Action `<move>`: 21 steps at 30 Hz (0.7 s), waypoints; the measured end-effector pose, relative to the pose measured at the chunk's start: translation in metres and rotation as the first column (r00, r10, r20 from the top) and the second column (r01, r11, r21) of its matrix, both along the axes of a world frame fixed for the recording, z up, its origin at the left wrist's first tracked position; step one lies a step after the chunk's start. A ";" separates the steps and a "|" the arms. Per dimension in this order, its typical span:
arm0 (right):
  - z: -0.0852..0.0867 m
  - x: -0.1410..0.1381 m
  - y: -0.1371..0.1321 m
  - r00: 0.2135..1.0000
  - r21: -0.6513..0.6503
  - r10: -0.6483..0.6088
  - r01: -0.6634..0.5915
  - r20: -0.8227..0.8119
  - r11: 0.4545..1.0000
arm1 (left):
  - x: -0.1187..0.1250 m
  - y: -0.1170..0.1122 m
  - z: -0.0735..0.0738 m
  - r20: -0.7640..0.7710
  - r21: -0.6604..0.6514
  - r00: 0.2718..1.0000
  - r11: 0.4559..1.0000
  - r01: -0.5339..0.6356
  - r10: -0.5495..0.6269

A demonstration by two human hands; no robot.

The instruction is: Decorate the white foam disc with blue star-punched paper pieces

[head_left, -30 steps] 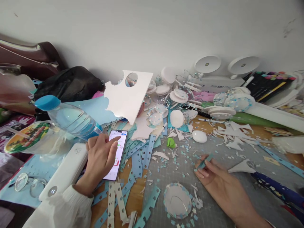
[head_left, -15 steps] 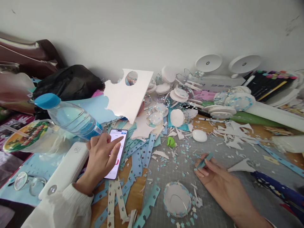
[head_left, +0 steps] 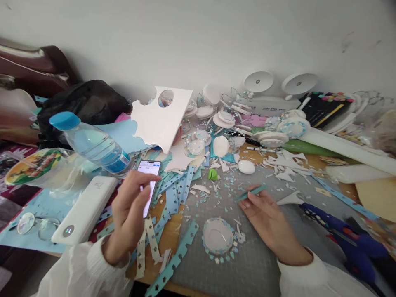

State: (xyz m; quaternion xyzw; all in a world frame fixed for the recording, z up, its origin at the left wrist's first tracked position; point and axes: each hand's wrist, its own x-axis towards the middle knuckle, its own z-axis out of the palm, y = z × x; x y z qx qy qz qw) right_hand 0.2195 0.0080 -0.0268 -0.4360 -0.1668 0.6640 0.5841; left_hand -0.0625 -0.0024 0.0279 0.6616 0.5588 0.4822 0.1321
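Pinching a teal strip [head_left: 258,190] between thumb and fingers, the right hand [head_left: 267,220] is right of centre, above the grey mat [head_left: 198,264]. The left hand [head_left: 130,210], left of centre, grips nothing, its thumb and forefinger apart over a phone [head_left: 149,168]; whether it touches the screen is unclear. At lower centre, a pale disc [head_left: 218,234] looks almost fully ringed with stars. Upper right, a star-edged disc [head_left: 292,128] seems finished; near centre, a plain disc [head_left: 221,146] appears undecorated.
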 end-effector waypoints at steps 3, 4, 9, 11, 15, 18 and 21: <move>0.005 -0.001 -0.004 0.999 0.103 -0.017 0.013 0.044 0.995 | 0.033 0.005 -0.003 0.199 -0.108 0.939 0.946 0.304 -0.279; 0.007 -0.001 -0.006 0.998 0.138 -0.010 0.002 0.058 0.990 | 0.043 0.007 -0.005 0.214 -0.155 0.914 0.912 0.379 -0.344; 0.016 -0.001 -0.012 0.990 0.318 0.019 -0.062 0.137 0.946 | 0.071 0.011 -0.023 0.313 -0.271 0.834 0.798 0.538 -0.455; 0.019 -0.001 -0.014 0.989 0.370 0.025 -0.077 0.142 0.926 | 0.072 0.009 -0.028 0.335 -0.278 0.821 0.784 0.555 -0.462; 0.020 -0.001 -0.018 0.991 0.404 0.064 -0.107 0.119 0.909 | 0.068 0.007 -0.029 0.342 -0.244 0.823 0.803 0.544 -0.454; 0.018 -0.002 -0.019 0.988 0.379 0.108 -0.141 0.108 0.915 | 0.066 0.007 -0.025 0.302 -0.209 0.819 0.804 0.556 -0.487; 0.013 -0.004 -0.017 0.987 0.313 0.126 -0.150 0.096 0.938 | 0.061 0.008 -0.019 0.201 -0.184 0.840 0.823 0.538 -0.504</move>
